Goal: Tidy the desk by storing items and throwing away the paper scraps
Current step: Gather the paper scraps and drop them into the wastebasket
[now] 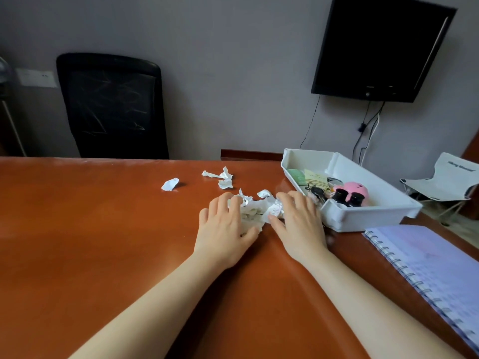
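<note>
Both hands rest palm-down on the counter [103,229], the left hand [223,229] and right hand [298,224] cupping a pile of paper scraps [255,212] between them, fingers curled around it but not shut; loose scraps [220,177] lie at 12 o'clock; the white tray [368,218] sits at 2 o'clock.

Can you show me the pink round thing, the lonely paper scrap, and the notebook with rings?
Pink round toy [356,189], head view, its top.
Lone crumpled white paper scrap [170,184], head view, its middle.
Spiral-bound purple notebook [435,265], head view, its cover.
</note>
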The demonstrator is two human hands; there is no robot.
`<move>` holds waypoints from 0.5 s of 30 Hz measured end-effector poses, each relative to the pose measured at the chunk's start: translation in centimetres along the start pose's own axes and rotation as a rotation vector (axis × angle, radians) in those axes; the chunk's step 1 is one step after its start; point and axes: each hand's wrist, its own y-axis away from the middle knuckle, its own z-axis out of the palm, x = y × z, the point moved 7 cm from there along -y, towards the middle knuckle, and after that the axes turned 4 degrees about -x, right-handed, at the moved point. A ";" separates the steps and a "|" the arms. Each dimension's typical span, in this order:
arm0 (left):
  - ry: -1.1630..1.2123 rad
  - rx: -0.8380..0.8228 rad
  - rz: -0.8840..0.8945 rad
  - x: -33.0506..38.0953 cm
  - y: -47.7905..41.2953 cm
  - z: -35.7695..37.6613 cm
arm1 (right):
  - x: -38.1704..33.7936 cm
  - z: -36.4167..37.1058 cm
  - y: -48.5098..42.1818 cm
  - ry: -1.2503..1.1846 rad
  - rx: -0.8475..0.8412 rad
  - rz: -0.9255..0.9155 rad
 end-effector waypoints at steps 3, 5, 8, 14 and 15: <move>-0.013 -0.082 0.019 0.1 -1.0 1.0 | 0.3 0.8 -0.6 -0.019 -0.076 0.037; -0.004 -0.114 0.005 -0.1 -1.7 1.3 | 0.2 0.8 -0.7 -0.004 -0.088 0.032; -0.021 -0.096 0.009 -0.3 -2.5 1.1 | 0.0 0.6 -0.9 -0.013 -0.084 0.031; -0.006 -0.074 0.053 0.0 -2.8 0.5 | -0.3 0.3 -1.4 -0.040 -0.017 0.013; 0.001 -0.067 0.053 0.0 -2.8 0.4 | -0.4 0.1 -1.5 -0.054 0.008 0.009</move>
